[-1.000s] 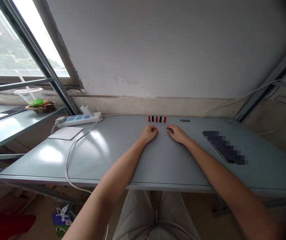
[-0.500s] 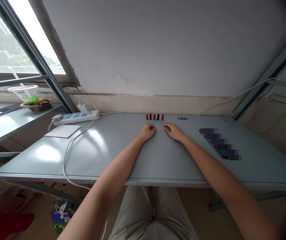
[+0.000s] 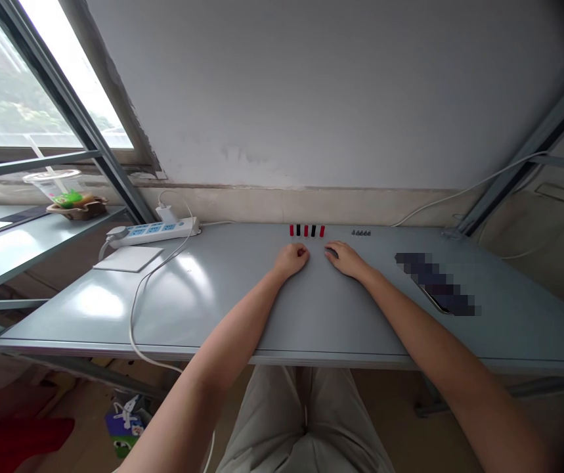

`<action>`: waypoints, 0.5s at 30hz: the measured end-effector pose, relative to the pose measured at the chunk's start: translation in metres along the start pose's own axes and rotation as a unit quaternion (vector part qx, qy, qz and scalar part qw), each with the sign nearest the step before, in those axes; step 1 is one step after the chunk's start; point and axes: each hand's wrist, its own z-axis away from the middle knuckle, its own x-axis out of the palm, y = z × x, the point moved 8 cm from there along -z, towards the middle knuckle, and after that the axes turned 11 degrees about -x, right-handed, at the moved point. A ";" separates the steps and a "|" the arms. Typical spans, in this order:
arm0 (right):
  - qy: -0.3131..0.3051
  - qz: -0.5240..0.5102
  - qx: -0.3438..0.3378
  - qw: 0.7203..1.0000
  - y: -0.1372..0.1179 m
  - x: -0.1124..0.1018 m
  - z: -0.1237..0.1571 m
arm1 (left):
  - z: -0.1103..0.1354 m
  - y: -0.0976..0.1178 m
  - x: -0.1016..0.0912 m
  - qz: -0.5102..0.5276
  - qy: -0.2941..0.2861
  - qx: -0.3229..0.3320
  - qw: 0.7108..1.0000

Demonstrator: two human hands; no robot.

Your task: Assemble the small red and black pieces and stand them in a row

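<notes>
A row of several upright red and black cylinders [image 3: 306,230] stands near the back edge of the grey metal table [image 3: 222,309]. Several small dark grey pieces [image 3: 361,233] lie in a line to their right. My left hand [image 3: 291,260] rests curled on the tabletop just in front of the row, touching nothing else that I can see. My right hand [image 3: 345,260] lies close by, its fingertips over a small dark object [image 3: 331,253] that is mostly hidden. A pixelated phone [image 3: 436,284] lies further right.
A white power strip [image 3: 153,231] with a plugged-in charger and a white cable [image 3: 136,322] sits at the back left, beside a pale square pad [image 3: 129,259]. On a lower shelf [image 3: 6,256] to the left stands a plastic cup [image 3: 52,186]. A wall rises behind the table.
The view has shifted slightly, putting the table a little higher in the picture. My hands stay in about the same place on the table.
</notes>
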 end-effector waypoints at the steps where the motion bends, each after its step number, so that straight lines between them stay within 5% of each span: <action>1: 0.001 0.000 0.000 1.000 0.000 0.000 0.000 | 0.000 0.000 0.000 0.000 0.000 -0.002 1.000; 11: 0.022 -0.012 0.011 1.000 -0.002 -0.003 0.000 | 0.002 0.002 0.001 -0.031 -0.012 -0.002 0.999; 15: 0.056 0.009 0.124 0.991 0.013 -0.010 -0.003 | 0.001 0.000 0.002 -0.041 -0.007 -0.002 0.999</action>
